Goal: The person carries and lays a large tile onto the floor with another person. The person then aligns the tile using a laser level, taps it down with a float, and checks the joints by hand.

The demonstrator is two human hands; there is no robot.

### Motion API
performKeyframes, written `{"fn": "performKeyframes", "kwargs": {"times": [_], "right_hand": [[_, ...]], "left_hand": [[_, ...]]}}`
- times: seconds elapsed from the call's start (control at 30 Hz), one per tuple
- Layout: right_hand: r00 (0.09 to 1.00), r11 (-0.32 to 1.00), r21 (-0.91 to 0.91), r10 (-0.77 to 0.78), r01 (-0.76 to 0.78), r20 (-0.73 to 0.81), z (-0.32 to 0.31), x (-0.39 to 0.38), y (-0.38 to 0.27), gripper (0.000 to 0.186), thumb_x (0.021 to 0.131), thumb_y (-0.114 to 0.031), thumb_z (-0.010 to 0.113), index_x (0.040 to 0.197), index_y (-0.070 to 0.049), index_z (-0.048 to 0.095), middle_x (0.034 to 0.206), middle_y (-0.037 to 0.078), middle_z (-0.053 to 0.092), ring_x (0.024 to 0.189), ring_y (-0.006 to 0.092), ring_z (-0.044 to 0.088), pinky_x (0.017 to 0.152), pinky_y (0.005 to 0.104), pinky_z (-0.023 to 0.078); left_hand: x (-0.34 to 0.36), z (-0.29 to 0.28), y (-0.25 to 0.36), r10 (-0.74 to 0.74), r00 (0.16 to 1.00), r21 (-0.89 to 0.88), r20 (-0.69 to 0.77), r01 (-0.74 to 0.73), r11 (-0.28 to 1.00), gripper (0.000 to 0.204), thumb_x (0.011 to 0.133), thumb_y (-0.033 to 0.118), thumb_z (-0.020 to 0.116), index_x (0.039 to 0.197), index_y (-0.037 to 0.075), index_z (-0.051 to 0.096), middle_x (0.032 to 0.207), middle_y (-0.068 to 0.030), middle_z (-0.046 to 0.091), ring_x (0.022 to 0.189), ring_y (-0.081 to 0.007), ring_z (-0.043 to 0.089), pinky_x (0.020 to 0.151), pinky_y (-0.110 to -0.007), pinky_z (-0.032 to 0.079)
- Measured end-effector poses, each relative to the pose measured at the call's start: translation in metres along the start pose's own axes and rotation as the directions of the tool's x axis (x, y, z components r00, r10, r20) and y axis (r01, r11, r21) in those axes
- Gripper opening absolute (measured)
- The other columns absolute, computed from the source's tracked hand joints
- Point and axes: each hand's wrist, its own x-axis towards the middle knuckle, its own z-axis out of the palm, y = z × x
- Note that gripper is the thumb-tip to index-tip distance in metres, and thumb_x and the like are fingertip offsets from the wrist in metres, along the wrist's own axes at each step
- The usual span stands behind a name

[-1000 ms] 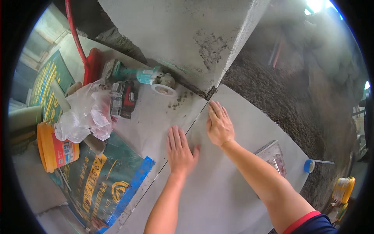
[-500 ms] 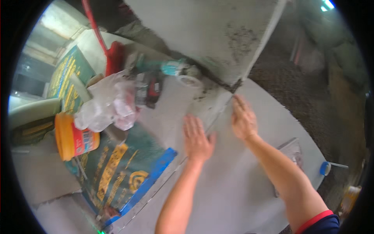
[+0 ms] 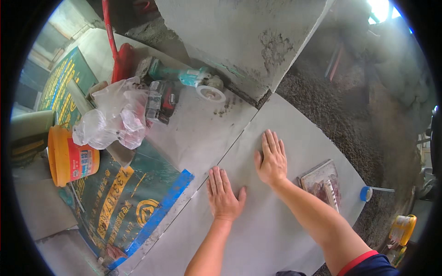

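Both my hands lie palm down on a large grey tile. My left hand has its fingers stretched out and its thumb apart, with the fingertips at the thin seam between this tile and the neighbouring grey tile. My right hand rests flat farther up and to the right, its fingers straight and close together, the thumb out to the side. Neither hand holds anything. Beyond the right fingertips, the seam reaches the corner of an upright grey block.
On the left are an angle grinder, battery packs, a clear plastic bag, an orange bucket and green sheeting. At right lie a notched trowel, blue tape roll and rough dark mortar.
Both hands have slid nearer to me over the tile. The right fingertips are now farther from the block's corner; the left fingers have come back to the seam. The view has shifted.
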Motion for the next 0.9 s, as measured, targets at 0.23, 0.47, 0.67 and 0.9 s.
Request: {"fn": "performKeyframes", "kwargs": {"times": [0.23, 0.47, 0.67, 0.9], "right_hand": [[0.993, 0.997, -0.008, 0.071, -0.07, 0.09, -0.007, -0.025, -0.028, 0.069, 0.1, -0.034, 0.051, 0.155, 0.003, 0.034, 0.164, 0.019, 0.03, 0.154, 0.0367, 0.023, 0.126, 0.0517, 0.016], [0.965, 0.987, -0.007, 0.159, -0.161, 0.209, -0.002, -0.091, -0.053, 0.079, 0.097, -0.041, 0.054, 0.158, 0.002, 0.028, 0.165, 0.019, 0.028, 0.156, 0.036, 0.018, 0.126, 0.054, 0.01], [0.971, 0.99, -0.096, 0.122, -0.104, 0.206, 0.013, -0.088, -0.041, 0.071, 0.1, -0.036, 0.05, 0.158, -0.001, 0.03, 0.166, 0.016, 0.029, 0.156, 0.0323, 0.021, 0.126, 0.0546, 0.011], [1.0, 0.967, -0.254, 0.016, -0.018, -0.006, 0.028, -0.09, -0.032, 0.066, 0.105, -0.041, 0.045, 0.159, -0.006, 0.031, 0.166, 0.011, 0.03, 0.156, 0.0277, 0.022, 0.126, 0.0477, 0.013]], "left_hand": [[0.005, -0.004, -0.006, 0.038, 0.998, -0.046, -0.047, -0.04, 0.998, 0.085, 0.093, 0.044, 0.062, 0.152, -0.008, 0.032, 0.164, -0.0257, 0.024, 0.154, -0.0403, 0.021, 0.124, -0.052, 0.023], [-0.002, 0.005, -0.015, 0.133, 0.99, -0.061, -0.046, -0.136, 0.989, 0.074, 0.095, 0.033, 0.06, 0.153, -0.005, 0.035, 0.163, -0.0235, 0.03, 0.152, -0.0399, 0.027, 0.124, -0.053, 0.024], [-0.167, -0.028, -0.084, -0.005, 0.99, -0.098, 0.139, 0.019, 0.995, 0.074, 0.093, 0.032, 0.061, 0.155, 0.0, 0.037, 0.164, -0.0206, 0.031, 0.152, -0.0398, 0.028, 0.122, -0.055, 0.026], [-0.263, -0.048, -0.172, -0.461, 0.887, 0.043, 0.02, 0.46, 0.887, 0.094, 0.094, 0.047, 0.058, 0.159, -0.007, 0.015, 0.168, -0.0254, 0.012, 0.157, -0.0417, 0.007, 0.126, -0.054, 0.01]]}}
